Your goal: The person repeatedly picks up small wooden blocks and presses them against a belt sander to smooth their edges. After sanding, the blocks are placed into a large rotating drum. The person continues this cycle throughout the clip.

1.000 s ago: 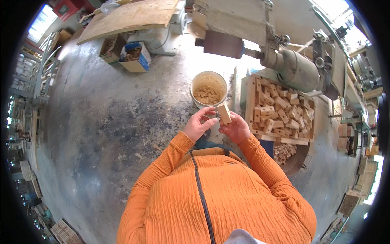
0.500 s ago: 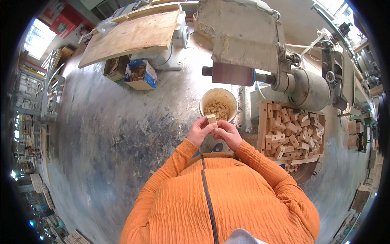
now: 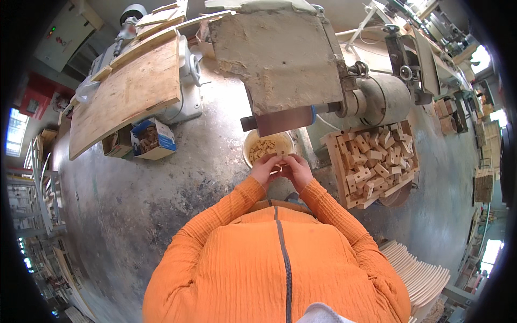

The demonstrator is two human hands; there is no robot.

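Note:
Close in front of my body, my left hand (image 3: 263, 170) and my right hand (image 3: 298, 171) meet with their fingertips closed round a small wooden block (image 3: 277, 168). The fingers cover most of the block. Just beyond them on the floor stands a pale round bucket (image 3: 246, 151) holding many small wood pieces (image 3: 263, 147). Above the bucket, a belt sander's roller (image 3: 283, 122) with a reddish-brown surface sticks out leftward, apart from both hands.
To the right, a wooden crate (image 3: 336, 163) is heaped with drilled blocks. The sander's dusty cover (image 3: 280, 64) and motor (image 3: 383, 97) fill the upper middle. At left a plywood board (image 3: 129, 89) overhangs cardboard boxes (image 3: 161, 153). Curved slats (image 3: 417, 274) are stacked at lower right.
My view has turned to the right, so the machine and crate appear further left. Both hands still hold the block, which my fingers now cover more.

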